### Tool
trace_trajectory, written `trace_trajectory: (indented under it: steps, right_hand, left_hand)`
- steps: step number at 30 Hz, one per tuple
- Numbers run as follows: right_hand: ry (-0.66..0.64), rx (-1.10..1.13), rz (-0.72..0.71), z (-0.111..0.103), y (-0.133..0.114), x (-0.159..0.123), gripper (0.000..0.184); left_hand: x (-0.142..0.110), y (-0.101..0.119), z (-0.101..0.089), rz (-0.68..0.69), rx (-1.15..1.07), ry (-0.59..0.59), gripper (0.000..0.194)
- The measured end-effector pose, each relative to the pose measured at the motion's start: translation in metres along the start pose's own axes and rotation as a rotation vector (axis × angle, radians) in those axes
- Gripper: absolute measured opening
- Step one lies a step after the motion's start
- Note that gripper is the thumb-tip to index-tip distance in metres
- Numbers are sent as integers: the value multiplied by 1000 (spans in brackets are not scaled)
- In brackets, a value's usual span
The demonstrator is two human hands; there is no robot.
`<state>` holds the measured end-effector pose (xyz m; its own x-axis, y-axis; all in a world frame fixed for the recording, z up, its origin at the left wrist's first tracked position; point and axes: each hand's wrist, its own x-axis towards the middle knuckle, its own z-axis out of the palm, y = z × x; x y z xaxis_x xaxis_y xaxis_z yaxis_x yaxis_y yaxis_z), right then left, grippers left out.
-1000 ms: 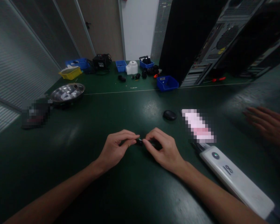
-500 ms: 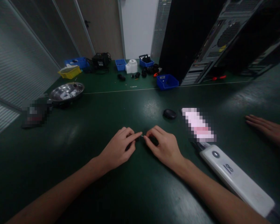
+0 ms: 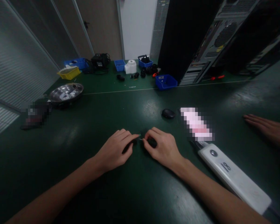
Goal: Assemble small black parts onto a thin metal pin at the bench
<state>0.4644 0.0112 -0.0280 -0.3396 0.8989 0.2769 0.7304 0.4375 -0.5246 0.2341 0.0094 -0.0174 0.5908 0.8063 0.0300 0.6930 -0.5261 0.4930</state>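
My left hand (image 3: 118, 148) is closed around a small dark piece (image 3: 128, 146), mostly hidden under the fingers; a tiny green bit (image 3: 139, 135) shows at the index fingertip. Close by on the right, my right hand (image 3: 162, 144) is curled in a pinch, with a dark rounded thing (image 3: 152, 142) partly visible inside the fingers. A thin, pale metallic sliver (image 3: 140, 139) lies in the narrow gap between the two hands; its kind is too small to make out. Beyond my right hand sits a black rounded shell like a computer mouse (image 3: 168, 114).
On the green table (image 3: 102, 115), a phone-like thing with a blurred screen (image 3: 196, 123) lies beside a white bar-shaped device marked 18 (image 3: 233, 177). Another person's hand (image 3: 266, 126) rests at the right. A metal bowl (image 3: 66, 93) and a blue bin (image 3: 166, 82) stand farther back.
My left hand has shifted slightly left, so the gap to my right hand is a little wider. The green bit and more of the dark thing in my right hand now show.
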Motion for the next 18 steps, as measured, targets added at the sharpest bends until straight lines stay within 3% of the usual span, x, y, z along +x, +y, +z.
trace_trajectory:
  steps: [6, 11, 14, 18]
  right_hand:
    - [285, 165, 89, -7, -3, 4, 12]
    - [269, 210, 89, -4, -3, 4, 12]
    - [247, 222, 85, -4, -3, 3, 12]
    - [224, 231, 86, -5, -2, 3, 12]
  left_hand:
    - [5, 9, 15, 15, -64, 81, 26]
    - [19, 12, 16, 38, 49, 95, 29]
    - [16, -1, 9, 16, 67, 56, 32]
    - [-16, -45, -15, -140, 58, 117, 33]
